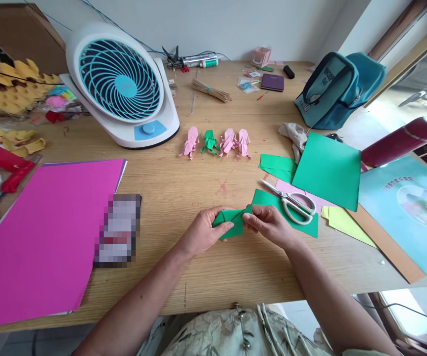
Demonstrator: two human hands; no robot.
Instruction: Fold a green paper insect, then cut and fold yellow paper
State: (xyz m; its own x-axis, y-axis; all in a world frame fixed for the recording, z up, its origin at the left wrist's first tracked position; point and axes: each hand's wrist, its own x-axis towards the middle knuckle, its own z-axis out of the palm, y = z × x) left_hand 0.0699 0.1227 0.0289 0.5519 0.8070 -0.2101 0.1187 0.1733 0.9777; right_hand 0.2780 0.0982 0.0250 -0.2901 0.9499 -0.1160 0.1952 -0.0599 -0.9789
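Observation:
A small folded piece of green paper (232, 219) is held just above the wooden table (183, 198) near its front edge. My left hand (203, 230) pinches its left end, thumb on top. Its right end is pinched by my right hand (268, 223). White-handled scissors (291, 201) lie just right of my right hand on a green sheet (302, 225). Further back stands a row of folded paper figures: three pink (191, 142) (228, 141) (243, 142) and one green (209, 141).
A large magenta sheet (42, 237) covers the left front, with a blurred card (118, 230) beside it. A white and blue fan (122, 84) stands at the back left. Green sheets (328, 168), a teal bag (337, 89), a red bottle (402, 141) and a teal book (406, 207) fill the right.

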